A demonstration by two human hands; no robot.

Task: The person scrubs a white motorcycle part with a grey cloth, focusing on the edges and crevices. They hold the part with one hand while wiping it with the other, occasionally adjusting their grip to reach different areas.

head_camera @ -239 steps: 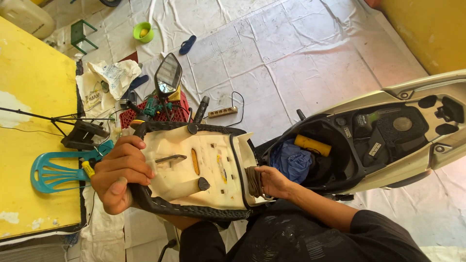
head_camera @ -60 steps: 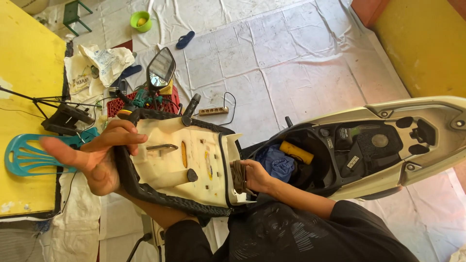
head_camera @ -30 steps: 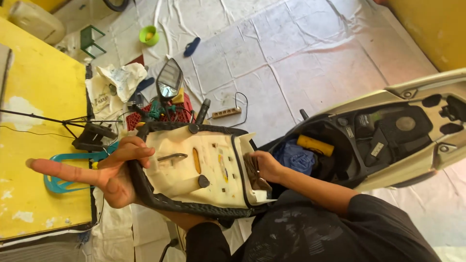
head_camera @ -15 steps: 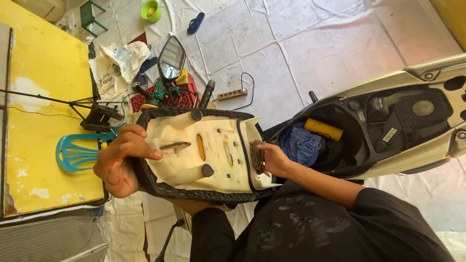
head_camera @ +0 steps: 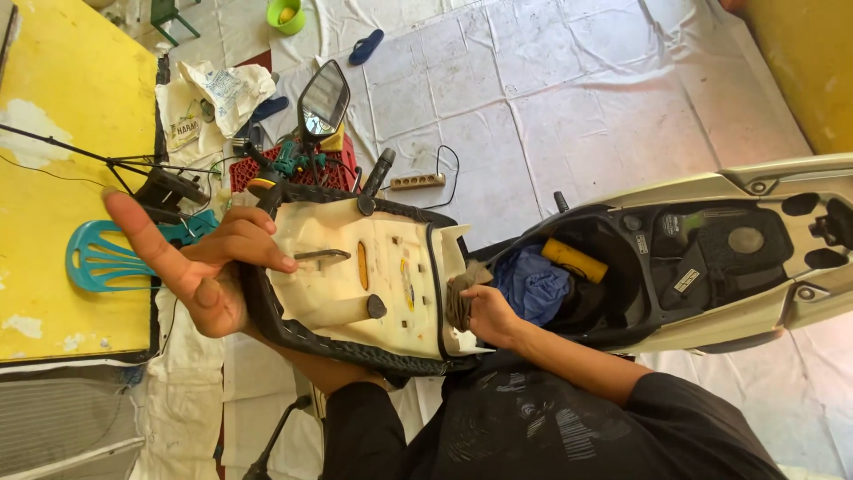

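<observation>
Lying underside up across the person's lap, scooter seat (head_camera: 355, 284) shows cream plastic base, black vinyl edge wrapped round the rim, bottom edge with a ridged black trim. On the base: orange oval sticker in the middle, dark metal latch bar toward the left, black round rubber stop lower centre, small screw holes scattered. Long axis runs roughly left-right in the view; the latch end sits by the left hand, the hinge end points right toward the scooter body (head_camera: 711, 258).

Left hand (head_camera: 200, 267) at the seat's left end: fingers released, index stretched out up-left, thumb and other fingertips resting on the base near the latch bar, palm against the black edge. Right hand (head_camera: 480, 311) at the seat's right edge, fingers clenched around a grey-brown rag (head_camera: 458, 298), pressed against the seat rim.

Scooter body just right of the seat, open storage bucket facing up, blue cloth (head_camera: 533, 284) and yellow cylinder (head_camera: 576, 260) inside. Behind the seat on the floor: red crate (head_camera: 333, 173) of tools, rear-view mirror (head_camera: 323, 96) standing up from it, power strip (head_camera: 418, 181) with cord. Teal plastic chair (head_camera: 107, 262) to the left, against a yellow wall (head_camera: 62, 116). Blue sandal (head_camera: 366, 46) and green bowl (head_camera: 286, 14) far back on white floor sheeting (head_camera: 569, 98).
</observation>
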